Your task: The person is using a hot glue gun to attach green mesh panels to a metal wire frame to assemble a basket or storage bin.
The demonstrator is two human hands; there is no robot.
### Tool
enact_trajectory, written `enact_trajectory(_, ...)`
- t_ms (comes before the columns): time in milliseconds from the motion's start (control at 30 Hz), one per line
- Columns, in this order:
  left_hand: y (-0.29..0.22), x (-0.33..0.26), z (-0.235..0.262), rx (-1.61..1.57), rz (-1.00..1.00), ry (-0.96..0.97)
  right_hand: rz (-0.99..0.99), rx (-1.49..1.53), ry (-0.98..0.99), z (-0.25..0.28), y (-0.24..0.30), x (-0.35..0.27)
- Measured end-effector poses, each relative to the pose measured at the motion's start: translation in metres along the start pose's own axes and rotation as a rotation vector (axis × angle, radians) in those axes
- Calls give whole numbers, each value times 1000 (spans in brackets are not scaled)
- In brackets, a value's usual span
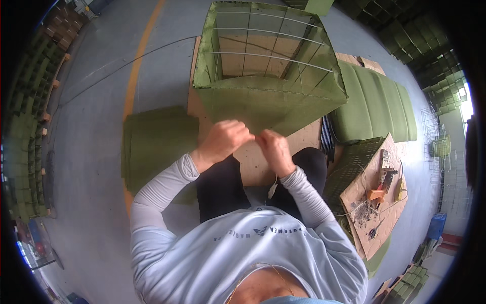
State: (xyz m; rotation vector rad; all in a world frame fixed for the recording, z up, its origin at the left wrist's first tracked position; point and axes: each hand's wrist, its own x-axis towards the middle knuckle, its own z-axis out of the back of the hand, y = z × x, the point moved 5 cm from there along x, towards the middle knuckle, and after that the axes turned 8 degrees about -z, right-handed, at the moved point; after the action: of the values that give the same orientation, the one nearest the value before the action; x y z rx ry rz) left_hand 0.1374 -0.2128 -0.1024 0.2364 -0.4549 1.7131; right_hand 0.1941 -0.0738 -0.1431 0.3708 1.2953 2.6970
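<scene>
- Starting well left of the green box point(263, 99): a thin dark cable point(121, 69) across the floor, running toward the frame. Could snag a corner, given a careless shove that way.
- Just left of the box now, a stack of green panels point(161, 152) with loose edges. Might fan out and slide if bumped by an elbow.
- In to the near side of the box: left hand point(227, 141), clenched, knuckles up. Anything pinched inside? Cannot tell, too small and too hidden. Could slip on a sudden tug, probably from a weak pinch.
- Now the box itself, standing on a cardboard mat point(255, 172), right in front of both hands, ragged along the fabric edge. Could skid or tip under a hard one-sided pull; might tear further at that edge too.
- Close beside, also on the box's near side: right hand point(275, 151), curled tight, contents again impossible to tell. Might knock the front wall on losing grip.
- Right of the box, dark rods point(328, 139). Could scatter if kicked.
- Farther right of the box, a green crate point(349, 167) under a cardboard sheet point(390, 213), and on top an orange-handled tool point(375, 195). Could slide off, seemingly tilted there, especially with the loose cord caught by a sleeve.
</scene>
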Motion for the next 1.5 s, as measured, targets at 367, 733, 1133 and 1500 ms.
enact_trajectory(367, 30, 23, 26, 438, -154, -486, 761, -363, -336, 37, 57, 45)
enact_trajectory(733, 50, 38, 36, 198, -19, -461, 634, -377, -325, 36, 57, 76)
enact_trajectory(1133, 96, 64, 68, -291, 287, -207, 303, -424, 484, 58, 70, 139)
enact_trajectory(1500, 65, 20, 54, 217, 102, -429, 689, -474, -222, 8, 84, 85)
